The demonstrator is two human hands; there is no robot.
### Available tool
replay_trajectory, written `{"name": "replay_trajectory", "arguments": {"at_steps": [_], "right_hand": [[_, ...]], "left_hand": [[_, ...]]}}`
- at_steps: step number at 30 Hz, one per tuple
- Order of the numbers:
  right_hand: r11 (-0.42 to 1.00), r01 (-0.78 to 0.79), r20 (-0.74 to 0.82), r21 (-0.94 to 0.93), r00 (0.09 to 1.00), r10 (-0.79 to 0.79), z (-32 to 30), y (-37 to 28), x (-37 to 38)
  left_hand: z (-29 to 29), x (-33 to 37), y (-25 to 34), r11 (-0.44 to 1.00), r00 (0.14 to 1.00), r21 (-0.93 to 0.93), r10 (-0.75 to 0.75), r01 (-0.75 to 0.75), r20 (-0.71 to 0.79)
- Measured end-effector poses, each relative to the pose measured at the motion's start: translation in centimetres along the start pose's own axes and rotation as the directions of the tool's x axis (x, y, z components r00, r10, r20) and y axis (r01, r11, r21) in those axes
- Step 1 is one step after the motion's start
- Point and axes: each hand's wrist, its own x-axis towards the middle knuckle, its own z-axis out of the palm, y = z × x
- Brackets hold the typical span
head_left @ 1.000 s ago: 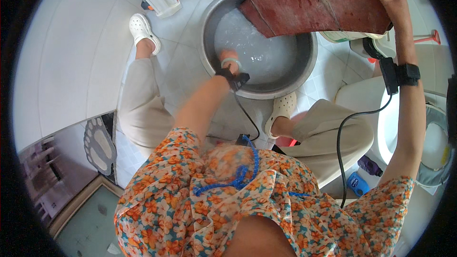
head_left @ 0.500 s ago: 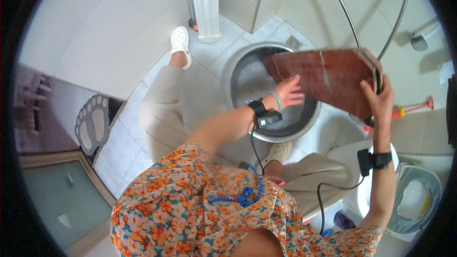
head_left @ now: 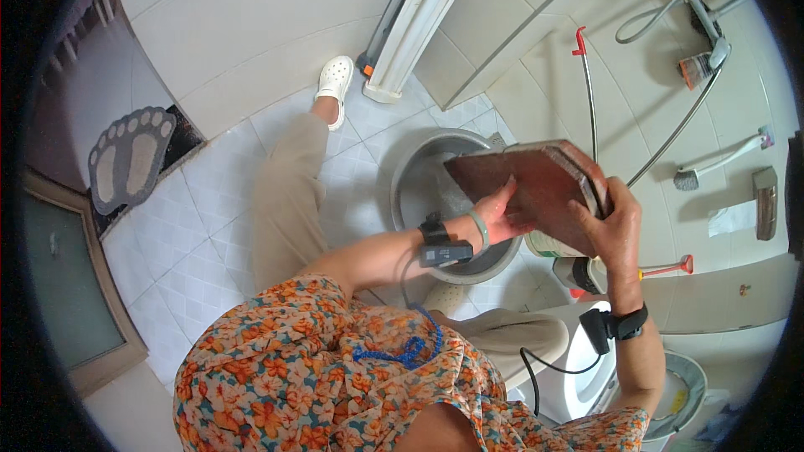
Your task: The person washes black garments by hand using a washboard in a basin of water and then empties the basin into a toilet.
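A wet, reddish-brown board [head_left: 544, 192] with angled corners is tilted over the grey metal basin [head_left: 400, 238]. Its far left end hangs above the water. My right hand [head_left: 615, 222] grips the board's right end, thumb on the near face and fingers around the edge. By the board's lower left part is my left hand [head_left: 500, 216], thumb and fingers apart and laid along its face. Whether it bears any weight I cannot tell. Both wrists wear black straps with small devices and cables.
White floor tiles [head_left: 193, 251] surround the basin. A folded white-and-grey stand [head_left: 410, 42] leans at the back wall. A shower hose [head_left: 682, 130] and brush [head_left: 720, 159] hang on the right wall. The toilet [head_left: 586, 368] is at lower right, a foot-shaped mat [head_left: 130, 159] at left.
The board and my right hand have shifted left and down in the picture, and the board is more steeply angled. My left hand has turned, its thumb now pointing up. The view has shifted too.
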Motion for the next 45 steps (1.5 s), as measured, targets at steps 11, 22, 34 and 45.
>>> {"name": "replay_trajectory", "arguments": {"at_steps": [11,22,34,45], "right_hand": [[0.999,0.029,-0.238,-0.019,0.971,-0.032,0.2,-2.9,10.7],[0.982,0.049,-0.193,0.183,0.981,-0.013,9.7,-0.7,24.9],[0.883,0.235,-0.181,-0.407,0.926,-0.331,17.0,6.8,42.7],[0.838,0.267,-0.416,-0.475,0.772,-0.481,17.7,11.7,39.2]], "left_hand": [[11.3,2.9,13.3,0.888,0.972,0.396,0.221,-0.234,0.077],[10.4,5.6,24.5,0.823,0.893,0.398,0.449,-0.406,-0.017],[3.1,7.0,27.7,0.740,0.842,0.536,0.531,-0.407,-0.093],[-14.4,6.2,28.9,0.599,0.808,0.798,0.499,-0.060,-0.314]]}}
